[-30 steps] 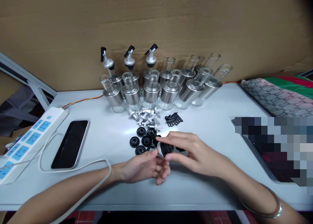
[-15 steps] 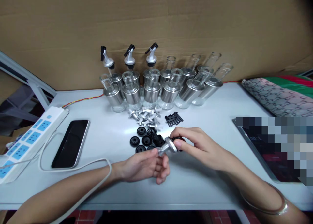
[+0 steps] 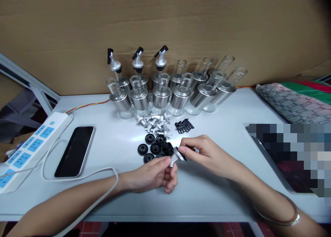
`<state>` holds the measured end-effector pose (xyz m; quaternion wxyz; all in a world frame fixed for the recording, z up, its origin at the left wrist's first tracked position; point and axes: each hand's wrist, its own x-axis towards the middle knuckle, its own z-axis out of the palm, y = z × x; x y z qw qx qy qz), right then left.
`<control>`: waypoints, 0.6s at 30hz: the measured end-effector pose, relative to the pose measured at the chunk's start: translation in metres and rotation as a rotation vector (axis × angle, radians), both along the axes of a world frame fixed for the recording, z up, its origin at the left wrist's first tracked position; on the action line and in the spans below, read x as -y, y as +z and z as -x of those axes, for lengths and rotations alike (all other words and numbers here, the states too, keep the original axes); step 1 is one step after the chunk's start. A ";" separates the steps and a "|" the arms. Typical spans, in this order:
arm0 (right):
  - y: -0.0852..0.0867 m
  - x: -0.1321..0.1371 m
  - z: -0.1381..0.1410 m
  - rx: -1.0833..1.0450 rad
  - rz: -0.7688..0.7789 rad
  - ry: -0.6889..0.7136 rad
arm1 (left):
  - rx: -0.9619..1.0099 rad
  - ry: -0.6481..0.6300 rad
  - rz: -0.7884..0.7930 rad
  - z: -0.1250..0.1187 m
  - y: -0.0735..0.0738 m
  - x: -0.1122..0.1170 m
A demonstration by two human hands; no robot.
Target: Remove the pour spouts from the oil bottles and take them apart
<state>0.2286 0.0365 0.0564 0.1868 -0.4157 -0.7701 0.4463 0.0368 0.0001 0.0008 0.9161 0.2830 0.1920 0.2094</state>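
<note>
A silver bottle pourer spout [image 3: 174,158] with a round flange is held between my two hands, tilted with its narrow end down toward the left. My left hand [image 3: 156,176] is closed on the narrow end between thumb and fingers. My right hand [image 3: 207,152] pinches the flange side, where a dark part shows behind the disc, mostly hidden by the fingers. Just left of the spout lie several black ribbed stoppers [image 3: 155,148]. Behind them is a heap of loose silver spouts [image 3: 154,122], and right of that, a group of small black levers [image 3: 184,126].
Glass bottles with steel sleeves [image 3: 161,97] stand in two rows at the back; three carry pourers [image 3: 161,59]. A phone [image 3: 74,152] and a power strip [image 3: 33,147] lie left. A white cable [image 3: 115,175] crosses my left forearm. A dark tablet-like device [image 3: 279,157] lies right.
The spout has turned so its narrow end points more downward. My right fingers have moved left onto the flange, and the dark part behind it is more covered.
</note>
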 end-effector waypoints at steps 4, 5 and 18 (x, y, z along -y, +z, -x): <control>-0.001 0.002 0.001 0.012 -0.001 -0.016 | -0.016 0.030 -0.044 -0.002 0.001 0.002; -0.001 0.002 0.000 0.000 -0.015 0.004 | -0.023 0.038 -0.064 -0.003 0.001 0.003; 0.007 -0.004 -0.015 0.039 -0.181 0.168 | 0.047 -0.019 -0.067 -0.002 0.003 0.002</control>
